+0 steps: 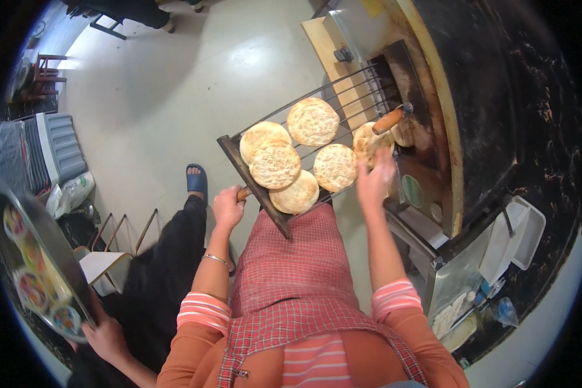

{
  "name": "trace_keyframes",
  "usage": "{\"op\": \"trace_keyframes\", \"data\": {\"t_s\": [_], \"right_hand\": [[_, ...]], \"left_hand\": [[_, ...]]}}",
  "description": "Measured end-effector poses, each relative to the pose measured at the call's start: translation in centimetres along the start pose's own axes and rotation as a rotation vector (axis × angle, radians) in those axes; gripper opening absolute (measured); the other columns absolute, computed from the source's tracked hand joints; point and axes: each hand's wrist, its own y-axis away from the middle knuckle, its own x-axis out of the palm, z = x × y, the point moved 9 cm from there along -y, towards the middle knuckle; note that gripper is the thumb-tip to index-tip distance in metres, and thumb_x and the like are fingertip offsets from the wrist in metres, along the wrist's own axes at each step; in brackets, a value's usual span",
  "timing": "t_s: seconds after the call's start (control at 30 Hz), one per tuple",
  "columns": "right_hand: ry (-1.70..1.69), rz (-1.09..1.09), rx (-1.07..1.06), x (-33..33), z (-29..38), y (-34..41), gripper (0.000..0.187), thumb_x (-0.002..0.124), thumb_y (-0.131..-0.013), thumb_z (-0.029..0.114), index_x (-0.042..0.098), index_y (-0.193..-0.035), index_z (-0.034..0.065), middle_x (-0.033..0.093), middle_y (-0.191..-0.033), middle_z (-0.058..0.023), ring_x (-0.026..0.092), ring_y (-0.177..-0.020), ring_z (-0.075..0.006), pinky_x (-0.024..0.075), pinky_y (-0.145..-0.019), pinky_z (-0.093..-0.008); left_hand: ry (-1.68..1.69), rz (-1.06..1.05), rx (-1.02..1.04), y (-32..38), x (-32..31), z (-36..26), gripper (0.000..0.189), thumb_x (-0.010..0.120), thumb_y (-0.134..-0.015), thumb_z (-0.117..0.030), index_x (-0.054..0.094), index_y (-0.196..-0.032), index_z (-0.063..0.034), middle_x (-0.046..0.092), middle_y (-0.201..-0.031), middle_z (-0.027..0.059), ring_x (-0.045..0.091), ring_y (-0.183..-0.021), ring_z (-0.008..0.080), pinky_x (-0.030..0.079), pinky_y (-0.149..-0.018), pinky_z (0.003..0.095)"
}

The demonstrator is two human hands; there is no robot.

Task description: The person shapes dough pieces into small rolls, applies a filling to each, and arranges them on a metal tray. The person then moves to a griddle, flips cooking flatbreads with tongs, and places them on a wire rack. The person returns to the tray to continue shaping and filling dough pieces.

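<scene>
My left hand [229,207] grips the wooden handle [243,194] of a metal oven rack [254,189], which is drawn part way out of the oven opening [393,82]. Several round browned flatbreads [313,121] rest on its bars, one overlapping others near the front bar. Over the rack's right side, my right hand [377,179] touches a flatbread [368,141] close to the oven mouth; it is blurred, and whether its fingers hold the bread I cannot tell. Just above that hand, another wooden handle [388,121] sticks out at the oven.
A co-worker at the lower left holds a metal tray [77,271] with colourful dishes. Near them are a chair [104,264] and a grey plastic crate [63,145]. White plastic trays [528,233] lie on the dark counter [509,145] at right. Another person's legs [148,13] show at the top.
</scene>
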Motion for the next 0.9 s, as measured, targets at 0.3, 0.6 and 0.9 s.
{"op": "trace_keyframes", "data": {"t_s": [0.3,0.6,0.9], "right_hand": [[-0.373,-0.018,0.262,-0.3,-4.5,-5.2,0.06,0.085,-0.068,0.033,0.061,-0.11,-0.0023,0.062,-0.109,-0.0204,0.054,-0.109,-0.0371,0.0438,-0.09,-0.0469],[-0.217,0.003,-0.543,2.2,7.1,6.2,0.043,0.071,-0.079,0.015,0.064,-0.12,0.0055,0.054,-0.117,-0.0166,0.053,-0.107,-0.0301,0.0416,-0.095,-0.0429],[0.183,-0.08,0.055,0.8,-3.8,-7.5,0.055,0.06,-0.09,0.029,0.051,-0.124,-0.0131,0.046,-0.135,-0.0258,0.042,-0.128,-0.0406,0.0284,-0.111,-0.0538]], "left_hand": [[-0.002,0.053,-0.064,-0.4,0.2,0.3,0.026,0.073,-0.075,-0.013,0.065,-0.099,-0.0097,0.068,-0.095,0.0138,0.064,-0.094,0.0365,0.051,-0.081,0.0475],[0.017,0.043,-0.018,-0.6,1.1,1.0,0.028,0.071,-0.076,-0.014,0.065,-0.103,-0.0101,0.067,-0.096,0.0155,0.064,-0.093,0.0376,0.051,-0.079,0.0481],[0.065,0.087,0.012,-1.1,2.4,1.7,0.029,0.072,-0.075,-0.012,0.063,-0.103,-0.0073,0.067,-0.095,0.0155,0.063,-0.095,0.0371,0.05,-0.079,0.048]]}}
